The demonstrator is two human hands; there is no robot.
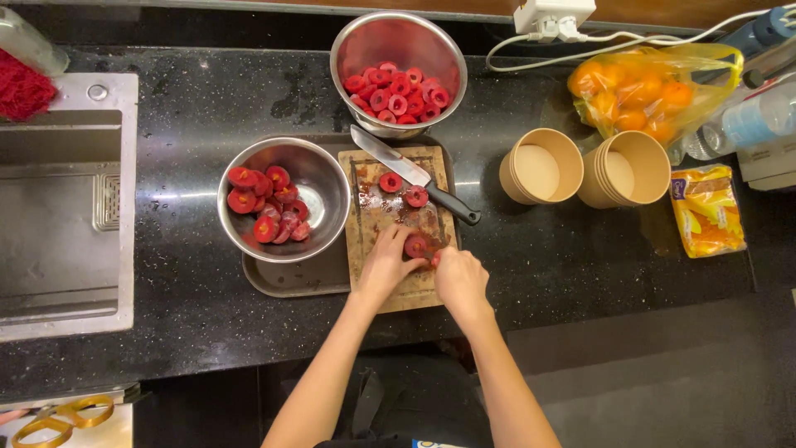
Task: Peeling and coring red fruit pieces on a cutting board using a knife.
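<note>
Two bare hands meet over a worn wooden cutting board (400,224) on a black speckled stone surface (564,257). The left hand (383,267) and right hand (458,278) sit close together at the board's near end, fingertips pinching a red fruit slice (416,245) between them (a round piece with a pale, hollowed centre). Two more slices (403,189) lie farther up the board, beside a steel knife (412,173) with a black handle, laid diagonally. The board rests on a dark tray (290,282). Left of the board, touching it, a shiny steel bowl (319,178) holds red fruit halves; beyond the board, a second steel bowl (414,41) holds cored rings. Right of the board the stone lies bare as far as two stacks of paper cups (584,168), with a bag of oranges (651,90) behind them. Far left of the board, a steel sink (66,207) meets the surface's edge. The near edge runs just below the wrists.
</note>
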